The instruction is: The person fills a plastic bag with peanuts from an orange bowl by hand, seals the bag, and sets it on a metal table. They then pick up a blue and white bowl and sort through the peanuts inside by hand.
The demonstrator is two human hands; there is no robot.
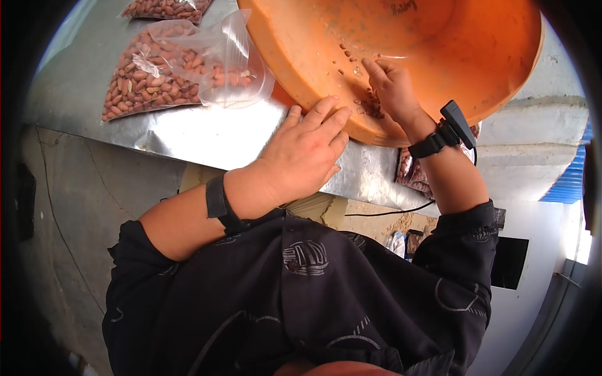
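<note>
A large orange basin [301,69] stands tilted on the metal table, its inside facing me. My left hand [304,150] lies on the near rim with its fingers stretched out and slightly apart. Inside the basin is my right hand [394,94], its fingers curled together; whatever they may hold is hidden. Close by that hand, a small heap of peanuts [371,106] and bits of skin gathers at the low side. A few loose peanuts [343,53] are scattered higher up the wall.
To the left lies a clear plastic bag of red-skinned peanuts [150,78], with another bag [166,9] behind it. A further bag [414,172] sits under the basin's right side. The shiny metal table [207,135] ends just before my body. A black cable [392,214] runs from my right wrist strap.
</note>
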